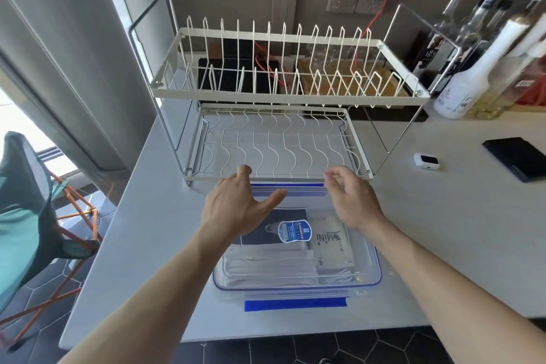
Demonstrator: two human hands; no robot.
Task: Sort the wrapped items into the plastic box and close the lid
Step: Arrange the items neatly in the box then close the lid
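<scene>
Under both hands, the plastic box (373, 270) (wrapped items (291, 251) inside) runs left-right; left hand (236, 201) and right hand (351, 198), 2 relaxed and empty, hover over its far blue latch (292, 186).

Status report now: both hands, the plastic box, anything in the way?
Left hand open, right hand loosely curled, both empty over far latch. Plastic box lidded, wrapped items inside. Dish rack close behind.
</scene>
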